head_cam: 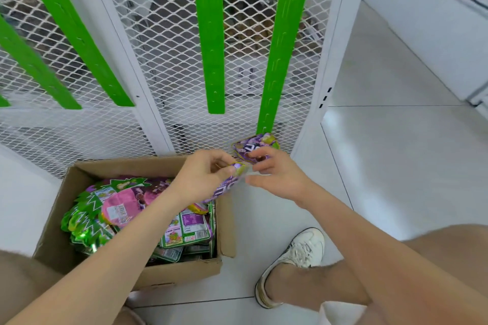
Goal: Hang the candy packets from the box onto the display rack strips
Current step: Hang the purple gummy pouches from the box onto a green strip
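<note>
Pinching 1 glossy purple packet point(228, 186), left hand point(203, 177) sits beside right hand point(277, 179), whose fingers point(260, 155) grip a second crinkly packet point(253, 144).

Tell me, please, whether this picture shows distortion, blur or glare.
Head view: the wide lens bows the green strips and white mesh frame outward. Head view: the left hand, right hand and purple packet look slightly motion-blurred. Head view: the floor tiles show soft bright glare.
</note>
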The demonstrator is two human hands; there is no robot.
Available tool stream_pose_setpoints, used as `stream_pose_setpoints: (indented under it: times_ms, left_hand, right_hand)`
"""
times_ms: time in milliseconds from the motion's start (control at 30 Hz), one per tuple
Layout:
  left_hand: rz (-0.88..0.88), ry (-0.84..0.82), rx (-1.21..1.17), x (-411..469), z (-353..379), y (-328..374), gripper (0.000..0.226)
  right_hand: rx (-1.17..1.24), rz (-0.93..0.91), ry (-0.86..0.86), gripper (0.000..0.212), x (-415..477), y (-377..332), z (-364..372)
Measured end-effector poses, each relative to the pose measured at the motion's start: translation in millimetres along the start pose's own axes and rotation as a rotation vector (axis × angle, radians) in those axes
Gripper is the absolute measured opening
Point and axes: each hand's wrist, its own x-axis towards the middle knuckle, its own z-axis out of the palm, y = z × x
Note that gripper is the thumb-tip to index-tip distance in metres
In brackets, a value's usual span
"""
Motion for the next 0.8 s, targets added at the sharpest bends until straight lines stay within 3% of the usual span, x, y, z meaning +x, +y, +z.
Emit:
stream_pose_setpoints:
  times_ms: [67, 133, 333, 433, 533, 600, 800]
  left_hand:
    - [0.041, 0.009, 0.037, 4.5, 9.4, 1.0, 0.011]
    - [0.047, 0.071, 0.025, 11.9, 15.4, 2.1, 0.008]
    - [0.046, 0.185, -0.001, 49.7, 31.3, 11.2, 0.008]
    - [0.03, 0.208, -0.059, 69.0, 37.6, 18.7, 0.038]
    - [0.022, 0.197, -0.077, 84.8, 41.8, 34.3, 0.059]
    - [0.019, 0.165, -0.111, 95.3, 44.7, 41.4, 0.052]
    - [-0.084, 0.091, -0.218, 108.7, 55.4, 55.6, 0.017]
  right_hand:
    - [-0.032, -0.116, -0.069, 0.018, 7.2, 2.7, -2.0]
    - [-0.038, -0.161, -0.01, 0.004, 17.1, 9.8, -5.2]
    - [-0.166, -0.34, 0.245, 0.019, 47.5, 23.3, -23.5]
    - [-0.19, -0.309, 0.464, 0.032, 61.0, 22.8, -34.9]
    - [-0.018, -0.25, 0.497, 0.03, 69.5, 15.0, -41.5]
    - [0.076, -0.249, 0.514, 0.023, 72.3, 9.3, -42.6]
    - [0.062, -0.243, 0.529, 0.025, 75.9, 5.3, -39.5]
